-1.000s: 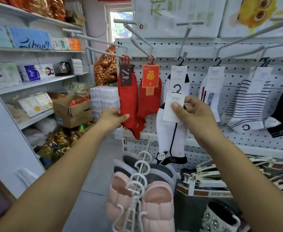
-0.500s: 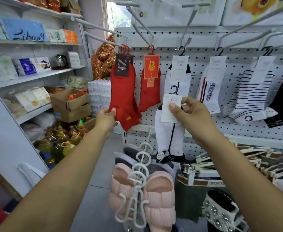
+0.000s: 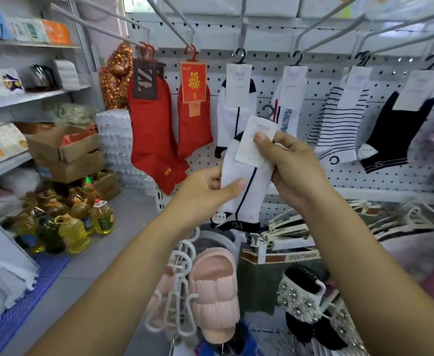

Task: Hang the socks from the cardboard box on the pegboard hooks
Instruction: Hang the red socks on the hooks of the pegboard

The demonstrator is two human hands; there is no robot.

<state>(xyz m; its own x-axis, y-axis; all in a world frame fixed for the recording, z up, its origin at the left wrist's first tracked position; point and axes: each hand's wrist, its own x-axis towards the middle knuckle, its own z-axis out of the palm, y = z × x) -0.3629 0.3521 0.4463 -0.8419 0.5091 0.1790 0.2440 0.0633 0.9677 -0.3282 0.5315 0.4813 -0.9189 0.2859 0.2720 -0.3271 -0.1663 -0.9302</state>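
Observation:
A white sock pair with navy trim (image 3: 246,201) hangs in front of the pegboard (image 3: 339,181), held by both hands. My right hand (image 3: 290,163) pinches its white paper label (image 3: 255,142), whose small black hanger hook sticks up free above. My left hand (image 3: 208,191) grips the sock's body with thumb on front. Behind, a matching white sock (image 3: 236,106) hangs on a hook. Red socks (image 3: 151,129) and other pairs hang along the row. An open cardboard box (image 3: 62,145) with red-orange contents sits on the left shelf.
Long metal hook arms (image 3: 175,24) stick out toward me overhead. Below my hands hang pink slippers (image 3: 213,291), white plastic hangers and a jewelled sandal (image 3: 303,301). Oil bottles (image 3: 74,227) stand on the floor at left beside shelving.
My left hand left the red sock and moved right to take hold of the white sock's body. My right hand lowered and tilted the label. The view tipped downward.

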